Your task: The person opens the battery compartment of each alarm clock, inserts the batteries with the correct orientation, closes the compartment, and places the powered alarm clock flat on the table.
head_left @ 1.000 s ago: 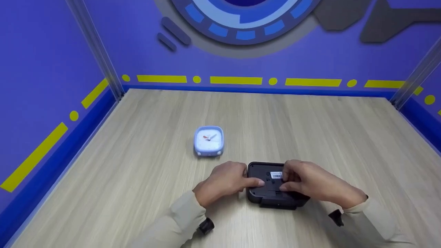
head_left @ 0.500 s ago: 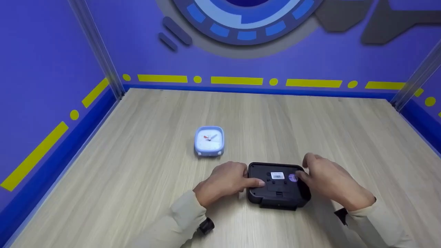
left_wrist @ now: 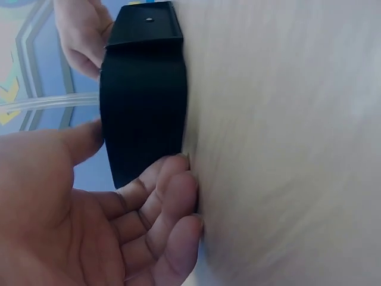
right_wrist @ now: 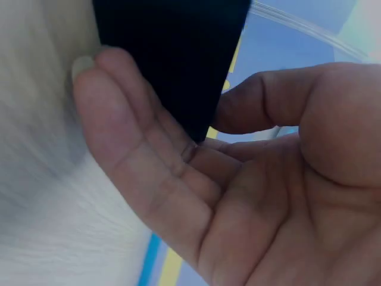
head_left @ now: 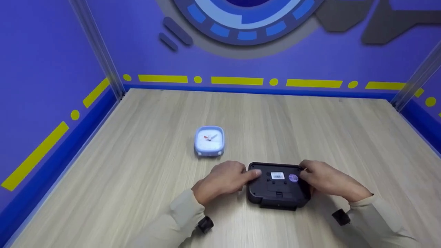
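A black clock [head_left: 275, 188] lies with its back panel up, showing a white barcode label, a round purple sticker and a battery cover. My left hand [head_left: 227, 177] grips its left end, thumb on the panel. In the left wrist view the fingers [left_wrist: 180, 193] curl low by the tabletop against the clock's dark side [left_wrist: 143, 101]. My right hand [head_left: 327, 179] holds the opposite end. The right wrist view shows its thumb [right_wrist: 241, 107] on the panel's edge and the fingers bent along the side. The clock's face is hidden underneath.
A small light-blue alarm clock [head_left: 209, 141] with a white dial stands behind and left of the black one. The wooden tabletop [head_left: 155, 127] is bounded by blue printed walls [head_left: 241, 65] at the back and sides.
My right hand has moved from the panel's middle to the right end and now grips it, uncovering the purple sticker. The left thumb has slid slightly up the panel. The clock stays put.
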{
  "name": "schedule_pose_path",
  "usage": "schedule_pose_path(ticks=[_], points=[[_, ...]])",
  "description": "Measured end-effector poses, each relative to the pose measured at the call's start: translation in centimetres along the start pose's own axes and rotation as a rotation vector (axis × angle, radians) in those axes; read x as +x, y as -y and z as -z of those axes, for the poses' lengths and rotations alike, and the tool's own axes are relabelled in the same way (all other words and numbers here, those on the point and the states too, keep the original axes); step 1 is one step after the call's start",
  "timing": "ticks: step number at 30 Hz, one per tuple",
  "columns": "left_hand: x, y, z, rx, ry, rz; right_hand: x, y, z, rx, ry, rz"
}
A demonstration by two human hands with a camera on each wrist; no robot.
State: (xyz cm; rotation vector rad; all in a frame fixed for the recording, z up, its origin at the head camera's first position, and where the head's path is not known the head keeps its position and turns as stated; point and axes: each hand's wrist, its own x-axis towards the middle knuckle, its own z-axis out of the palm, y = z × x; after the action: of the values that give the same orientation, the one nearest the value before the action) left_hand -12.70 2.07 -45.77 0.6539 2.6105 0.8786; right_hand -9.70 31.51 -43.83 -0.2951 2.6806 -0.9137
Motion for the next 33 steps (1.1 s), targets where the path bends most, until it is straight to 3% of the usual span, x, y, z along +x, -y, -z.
schedule_pose_path(ticks=[9,14,20,24,29,33], points=[[0.0,-0.1,0.8,-0.113,0.039,0.061,0.2,-0.9,0.5,0.109,0.029,0.046],[-0.1,-0.2,1.0,-0.237,0.087,0.099,0.2,-1.2,0.6,0.194,0.064,0.034],[-0.2,-0.1,1.1,-0.413,0.144,0.090,0.4,-1.3,0.5,0.236,0.067,0.027],[-0.1,-0.2,1.2,-0.485,0.125,0.059,0.5,-0.7,0.1,0.101,-0.024,0.053],[0.0,-0.2,1.4,-0.469,0.079,0.048,0.1,0.5,-0.4,-0.171,-0.217,0.119],[0.0,-0.4,1.4,-0.462,0.063,0.059,-0.5,1.5,-0.8,-0.284,-0.346,0.157]])
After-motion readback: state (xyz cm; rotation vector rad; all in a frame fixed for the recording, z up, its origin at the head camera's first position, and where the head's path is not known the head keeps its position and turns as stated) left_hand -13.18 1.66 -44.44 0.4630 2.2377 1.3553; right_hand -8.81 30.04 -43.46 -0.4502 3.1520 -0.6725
